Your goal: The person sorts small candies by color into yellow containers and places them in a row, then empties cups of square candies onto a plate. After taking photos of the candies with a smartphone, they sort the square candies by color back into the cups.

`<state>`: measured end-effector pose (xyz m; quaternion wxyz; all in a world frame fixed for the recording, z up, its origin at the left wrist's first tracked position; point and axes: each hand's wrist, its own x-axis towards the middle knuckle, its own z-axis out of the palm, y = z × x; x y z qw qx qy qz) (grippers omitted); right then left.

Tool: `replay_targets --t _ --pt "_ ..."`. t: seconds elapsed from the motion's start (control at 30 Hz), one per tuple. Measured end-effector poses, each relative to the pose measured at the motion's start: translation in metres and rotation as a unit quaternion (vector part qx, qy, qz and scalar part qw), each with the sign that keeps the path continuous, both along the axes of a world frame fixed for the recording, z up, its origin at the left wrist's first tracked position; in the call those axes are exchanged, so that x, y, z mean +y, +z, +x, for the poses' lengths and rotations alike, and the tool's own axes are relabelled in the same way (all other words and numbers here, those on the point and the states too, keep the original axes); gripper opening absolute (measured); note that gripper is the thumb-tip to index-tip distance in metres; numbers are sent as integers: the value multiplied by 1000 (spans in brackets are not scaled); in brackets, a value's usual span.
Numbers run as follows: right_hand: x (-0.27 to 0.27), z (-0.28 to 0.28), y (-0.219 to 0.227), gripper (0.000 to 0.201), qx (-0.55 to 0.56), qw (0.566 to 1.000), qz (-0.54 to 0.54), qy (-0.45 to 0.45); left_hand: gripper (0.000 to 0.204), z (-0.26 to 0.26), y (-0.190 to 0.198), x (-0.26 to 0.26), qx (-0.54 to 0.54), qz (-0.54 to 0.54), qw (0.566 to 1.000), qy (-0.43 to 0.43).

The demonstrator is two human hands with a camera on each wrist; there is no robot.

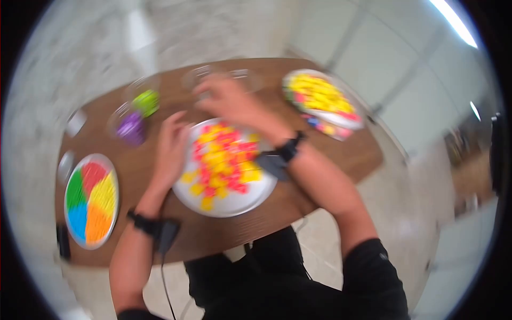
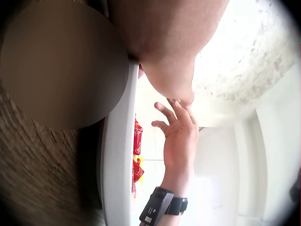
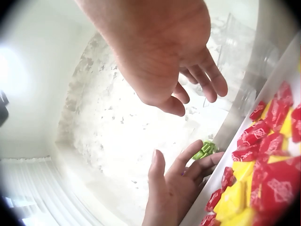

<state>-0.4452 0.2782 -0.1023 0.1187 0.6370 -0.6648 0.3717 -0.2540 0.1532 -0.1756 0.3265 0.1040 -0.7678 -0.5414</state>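
A round white plate on the table holds red and yellow wrapped pieces, seen close up in the right wrist view. My left hand is at the plate's left edge, fingers relaxed; whether it touches the rim is unclear. Over the far side of the plate reaches my right hand, fingers loosely bent with nothing visible in them, near a clear cup. The right wrist view shows this hand above the left one. In the left wrist view, the right hand has its fingers spread.
Cups with green pieces and purple pieces are at the back left. A five-coloured oval tray lies at left. Another clear cup stands at the back; a plate of yellow pieces is at the back right, beside a colourful packet.
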Motion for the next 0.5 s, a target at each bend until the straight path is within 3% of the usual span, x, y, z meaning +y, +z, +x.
replay_targets --t 0.03,0.07,0.13,0.27,0.3,0.4,0.43,0.5 --pt "-4 5 0 29 -147 987 59 3 43 0 -4 -5 -2 13 1000 3" --pt "-18 0 -9 26 -106 993 44 11 46 0 -9 -13 -9 -30 999 17" --pt "-40 -5 -26 20 -91 995 18 -30 59 -1 -13 -21 4 7 1000 2" --pt "-28 26 0 11 -93 994 -18 -60 78 -3 -14 -26 10 -36 998 53" --pt "-26 33 4 11 -122 991 -32 -44 85 -2 -10 -26 16 -46 995 88" --pt "-10 56 18 14 -161 986 -33 -9 85 -1 -3 -31 14 -85 992 87" --pt "-5 65 22 16 -178 983 -29 25 85 -1 0 -31 12 -86 993 85" --pt "0 75 27 17 -193 979 -24 63 87 -2 5 -31 67 22 997 -10"
